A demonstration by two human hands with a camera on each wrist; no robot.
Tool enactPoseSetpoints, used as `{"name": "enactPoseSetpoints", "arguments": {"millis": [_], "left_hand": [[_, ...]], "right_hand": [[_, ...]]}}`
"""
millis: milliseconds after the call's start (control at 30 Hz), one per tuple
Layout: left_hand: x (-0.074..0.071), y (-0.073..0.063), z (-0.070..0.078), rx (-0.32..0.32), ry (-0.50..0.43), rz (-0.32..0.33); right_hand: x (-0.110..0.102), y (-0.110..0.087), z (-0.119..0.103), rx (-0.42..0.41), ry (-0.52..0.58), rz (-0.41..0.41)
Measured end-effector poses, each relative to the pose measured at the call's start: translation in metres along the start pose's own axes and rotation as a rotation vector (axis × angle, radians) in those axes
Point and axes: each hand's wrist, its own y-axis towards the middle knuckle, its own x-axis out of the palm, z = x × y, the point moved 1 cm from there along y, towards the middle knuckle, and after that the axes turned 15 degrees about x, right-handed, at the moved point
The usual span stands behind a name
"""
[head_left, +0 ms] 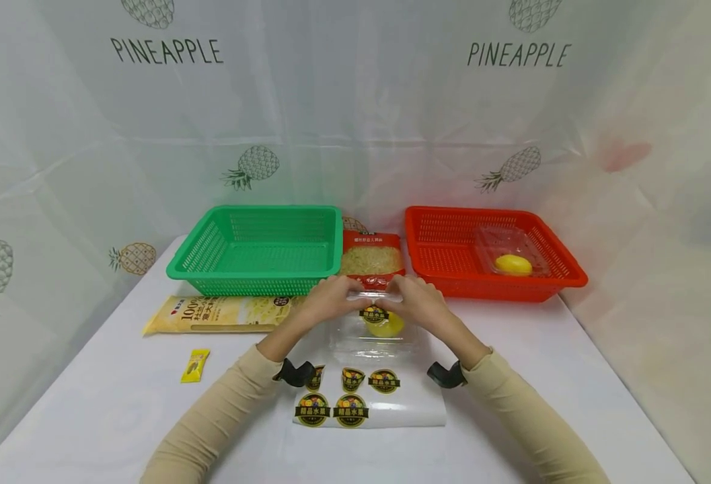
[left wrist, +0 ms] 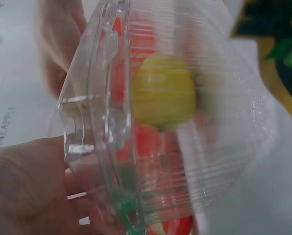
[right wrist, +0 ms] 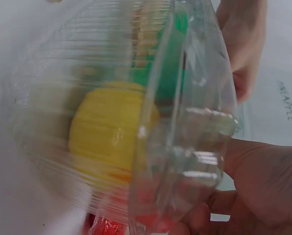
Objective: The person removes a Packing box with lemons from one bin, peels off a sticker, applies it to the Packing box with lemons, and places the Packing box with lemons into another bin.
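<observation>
A clear plastic clamshell box (head_left: 346,339) is held up between both hands at the middle of the table. Through its ribbed wall a yellow lemon (left wrist: 163,93) shows, and a black-and-gold round fruit sticker (head_left: 374,314) is on its top. The left hand (head_left: 329,300) grips the box's left far part, with fingers at the far edge and thumb pointing inward. On the opposite side the right hand (head_left: 418,304) grips it in the same manner. In the right wrist view the lemon (right wrist: 107,132) sits inside, and the box's rim (right wrist: 151,122) looks closed.
A sticker sheet (head_left: 403,411) lies in front. Behind stand a green basket (head_left: 252,274) and a red basket (head_left: 494,286) containing another clear box (head_left: 494,238) with a lemon. A red pasta bag (head_left: 371,259), a yellow pasta bag (head_left: 222,314) and a small yellow packet (head_left: 195,366) lie nearby.
</observation>
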Motion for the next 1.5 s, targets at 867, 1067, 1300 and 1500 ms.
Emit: {"name": "enactPoseSetpoints", "arguments": {"millis": [867,1067,1300,1500], "left_hand": [[0.000,-0.008,-0.008,0.013,-0.182,-0.121],[-0.003,-0.008,-0.011,0.063,-0.172,-0.090],[0.000,-0.003,-0.011,0.052,-0.132,-0.007],[0.004,0.000,-0.013,0.062,-0.116,0.009]], "right_hand": [[-0.005,-0.014,0.006,-0.058,0.053,-0.127],[-0.006,-0.009,0.012,-0.145,0.084,-0.113],[-0.001,-0.004,0.010,-0.078,0.109,-0.052],[0.005,0.000,0.008,-0.036,0.100,-0.021]]}}
